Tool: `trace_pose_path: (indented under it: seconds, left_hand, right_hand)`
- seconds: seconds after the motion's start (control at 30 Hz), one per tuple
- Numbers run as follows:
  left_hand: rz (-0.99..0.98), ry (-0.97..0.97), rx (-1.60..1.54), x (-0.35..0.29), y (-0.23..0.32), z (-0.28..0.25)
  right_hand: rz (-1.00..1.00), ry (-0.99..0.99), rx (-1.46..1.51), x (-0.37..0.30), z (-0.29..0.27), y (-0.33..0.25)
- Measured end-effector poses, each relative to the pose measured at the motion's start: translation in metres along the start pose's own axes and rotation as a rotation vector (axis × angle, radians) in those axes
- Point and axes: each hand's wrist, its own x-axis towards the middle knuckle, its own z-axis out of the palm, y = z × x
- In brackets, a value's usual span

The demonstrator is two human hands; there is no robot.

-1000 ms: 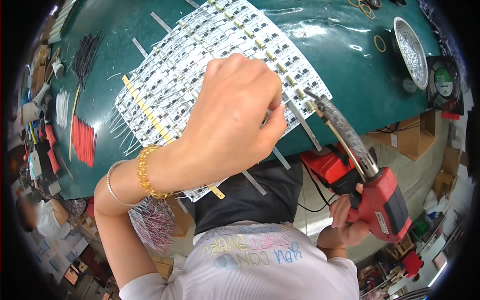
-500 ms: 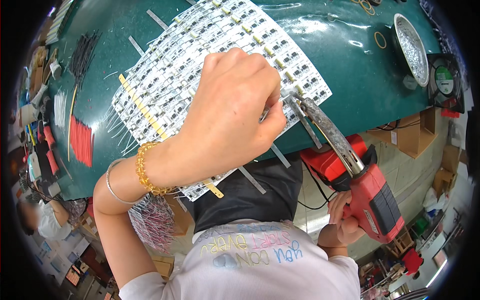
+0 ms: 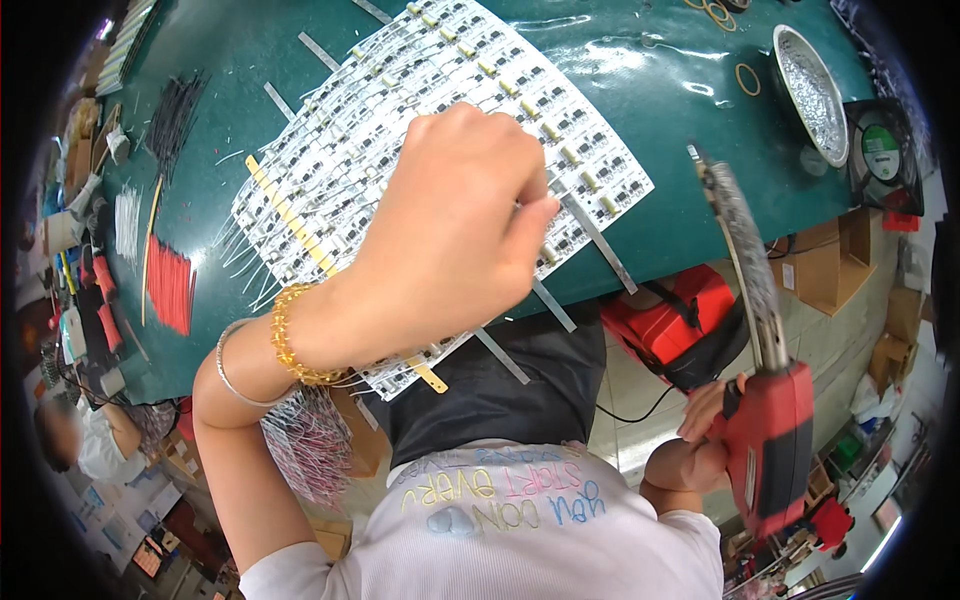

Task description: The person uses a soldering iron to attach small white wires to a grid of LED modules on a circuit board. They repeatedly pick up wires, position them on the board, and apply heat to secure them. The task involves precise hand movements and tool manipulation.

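Observation:
My left hand [image 3: 450, 235] rests on a large white panel of small circuit boards [image 3: 420, 110] with its fingers curled shut; whatever is pinched under them is hidden. A gold bead bracelet and a thin bangle sit on that wrist. The panel lies on a green table [image 3: 650, 90], with yellow strips and metal bars along its edges. My right hand [image 3: 700, 445] grips a red soldering gun [image 3: 770, 460] off the table's near edge. Its long metal tip [image 3: 740, 250] points up, away from the panel, at the right.
On the table's right end stand a metal bowl [image 3: 812, 95], a small fan [image 3: 880, 155] and rubber bands [image 3: 748, 78]. Red wires [image 3: 170, 285] and black wires [image 3: 175, 120] lie at the left. A red bag [image 3: 680, 320] and cardboard boxes [image 3: 830, 260] sit below. Another person [image 3: 90, 440] is at lower left.
The soldering gun has swung right and up, its tip leaving the panel beside my left fingers. My left hand stays closed on the panel.

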Motion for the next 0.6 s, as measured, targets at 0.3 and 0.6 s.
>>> trace_pose_path:
  seconds: [0.3,0.6]
  left_hand:
    - [0.100,0.062,0.037,0.000,0.009,0.002]
    - [0.028,-0.007,0.070,0.005,0.006,0.008]
  right_hand:
    - [0.073,-0.003,0.301,0.001,0.014,-0.005]
    - [0.129,-0.119,0.410,-0.003,0.010,0.010]
